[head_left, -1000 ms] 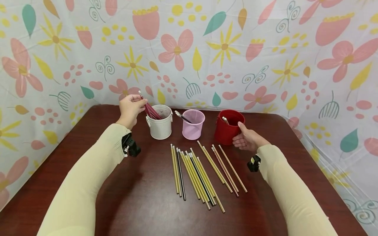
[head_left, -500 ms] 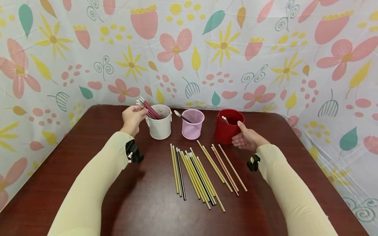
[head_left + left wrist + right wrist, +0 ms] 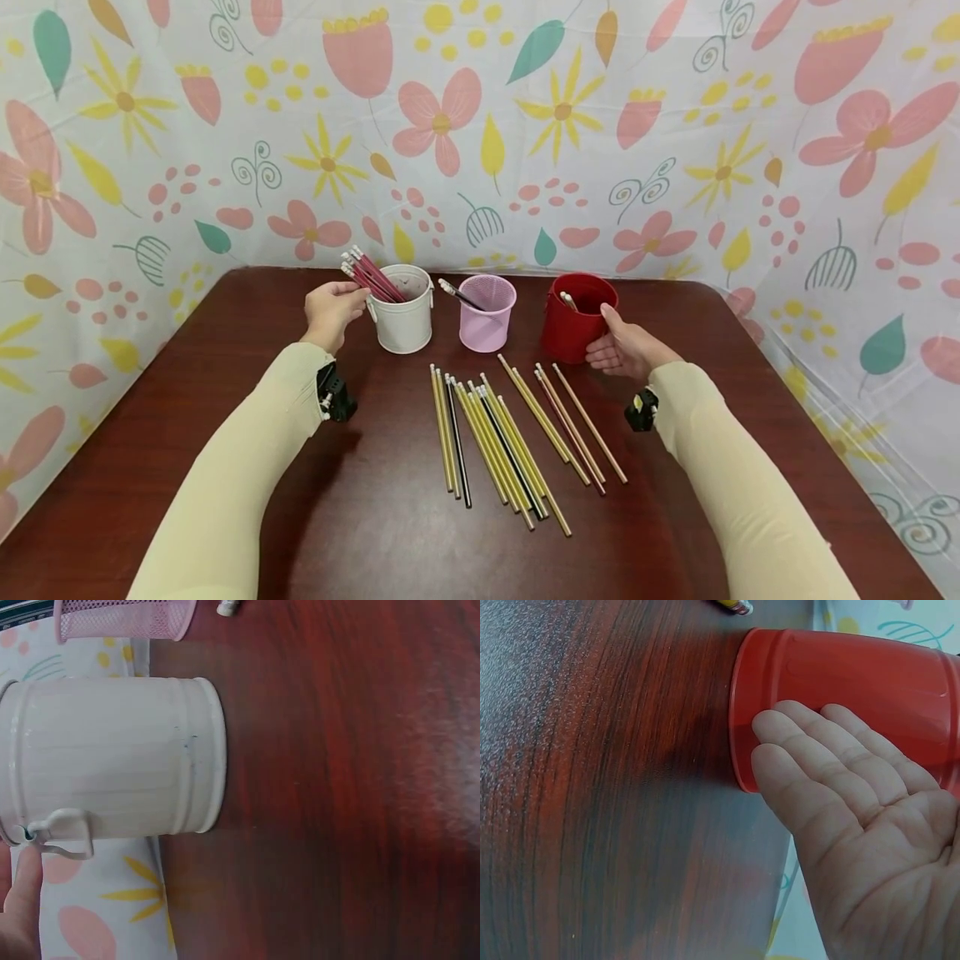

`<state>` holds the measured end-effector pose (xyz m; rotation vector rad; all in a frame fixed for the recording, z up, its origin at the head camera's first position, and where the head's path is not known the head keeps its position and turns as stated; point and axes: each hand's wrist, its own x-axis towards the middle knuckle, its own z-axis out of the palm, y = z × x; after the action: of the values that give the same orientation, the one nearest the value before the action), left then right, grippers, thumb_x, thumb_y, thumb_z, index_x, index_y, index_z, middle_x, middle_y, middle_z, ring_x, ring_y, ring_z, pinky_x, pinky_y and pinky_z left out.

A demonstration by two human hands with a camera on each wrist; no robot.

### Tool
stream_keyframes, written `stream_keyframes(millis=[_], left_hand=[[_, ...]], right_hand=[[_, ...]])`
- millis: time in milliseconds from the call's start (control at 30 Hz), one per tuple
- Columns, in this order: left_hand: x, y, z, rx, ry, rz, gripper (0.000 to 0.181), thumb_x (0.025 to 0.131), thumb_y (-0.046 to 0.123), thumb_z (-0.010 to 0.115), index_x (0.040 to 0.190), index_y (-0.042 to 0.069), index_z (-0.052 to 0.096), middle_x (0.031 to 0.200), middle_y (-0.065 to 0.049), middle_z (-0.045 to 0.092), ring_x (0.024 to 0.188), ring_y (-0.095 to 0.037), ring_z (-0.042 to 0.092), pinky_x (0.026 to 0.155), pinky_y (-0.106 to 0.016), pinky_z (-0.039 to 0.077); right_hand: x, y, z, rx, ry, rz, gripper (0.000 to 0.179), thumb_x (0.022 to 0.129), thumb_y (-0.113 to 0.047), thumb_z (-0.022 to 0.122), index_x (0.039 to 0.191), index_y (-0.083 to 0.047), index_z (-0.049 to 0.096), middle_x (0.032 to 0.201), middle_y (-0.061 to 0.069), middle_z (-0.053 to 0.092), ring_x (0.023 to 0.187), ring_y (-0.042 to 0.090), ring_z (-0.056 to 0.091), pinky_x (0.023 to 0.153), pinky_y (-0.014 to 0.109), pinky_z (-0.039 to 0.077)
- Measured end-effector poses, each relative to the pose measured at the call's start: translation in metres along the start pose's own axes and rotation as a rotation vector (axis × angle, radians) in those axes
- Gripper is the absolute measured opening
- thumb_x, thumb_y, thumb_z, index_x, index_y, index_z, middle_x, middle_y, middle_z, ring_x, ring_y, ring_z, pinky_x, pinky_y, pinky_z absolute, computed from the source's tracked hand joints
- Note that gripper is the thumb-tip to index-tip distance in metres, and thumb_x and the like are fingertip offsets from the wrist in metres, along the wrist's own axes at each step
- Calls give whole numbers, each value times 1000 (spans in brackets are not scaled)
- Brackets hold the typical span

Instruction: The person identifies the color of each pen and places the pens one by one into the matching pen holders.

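Observation:
In the head view, my left hand (image 3: 332,312) is at the left rim of a white bucket (image 3: 405,323), fingertips beside several dark-red pencils (image 3: 375,282) that lean in it with their white eraser ends up. The left wrist view shows a straight finger (image 3: 27,881) touching the bucket near its small side handle (image 3: 71,825). Whether it also touches the pencils is hidden. My right hand (image 3: 628,346) rests against a red bucket (image 3: 572,333), its thumb at the rim and its fingers (image 3: 810,735) laid nearly straight along the side. A few white-ended pencils (image 3: 568,301) lean inside that bucket.
Between the buckets stands a pink mesh cup (image 3: 483,329) with dark pencils (image 3: 459,293) leaning left. Several gold and black pencils (image 3: 498,450) lie on the brown table (image 3: 375,500), with pinkish ones (image 3: 581,425) to the right. A flower-patterned cloth (image 3: 480,125) hangs behind.
The dark-red pencils, pinched by my left hand above the white bucket earlier, now lean spread inside it. That hand has lowered to the rim. My right hand stays at the red bucket.

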<state>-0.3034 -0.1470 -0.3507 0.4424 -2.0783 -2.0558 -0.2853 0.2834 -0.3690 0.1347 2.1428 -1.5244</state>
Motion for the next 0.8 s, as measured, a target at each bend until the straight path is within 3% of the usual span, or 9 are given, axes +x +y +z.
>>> stream_keyframes(millis=[100,467,567,700,800], left_hand=[[-3,-4,-2,15,-47,-9,21,87,5,67,104,-6,61,68,4,61,61,-6,62,63,-19,54],[-12,-20,7,99,-274,-67,23,92,7,57,106,-12,58,69,-2,60,59,-12,63,68,-31,57],[-18,-25,14,155,-395,-86,25,93,7,54,107,-13,56,74,-8,61,59,-13,63,64,-29,57],[-32,-28,27,296,-597,-91,29,94,8,53,110,-16,54,85,-21,65,61,-15,63,65,-32,57],[-42,-30,38,417,-710,-84,28,93,10,55,105,-16,56,82,-22,65,58,-15,61,64,-33,57]], right_hand=[[1,0,0,1,0,5,95,95,-65,14,132,20,37,135,34,44,115,36,56,106,48,35],[0,-2,-1,-4,6,2,96,95,-65,13,132,20,37,133,32,48,111,33,59,106,48,35],[1,-1,-1,4,5,3,95,95,-65,13,131,20,38,128,30,53,108,31,61,106,48,35],[0,0,-1,15,7,-2,94,96,-65,14,129,20,39,122,27,59,104,28,63,105,48,36],[0,0,0,12,5,-7,95,95,-65,14,130,20,39,125,29,56,105,29,63,106,49,35]])
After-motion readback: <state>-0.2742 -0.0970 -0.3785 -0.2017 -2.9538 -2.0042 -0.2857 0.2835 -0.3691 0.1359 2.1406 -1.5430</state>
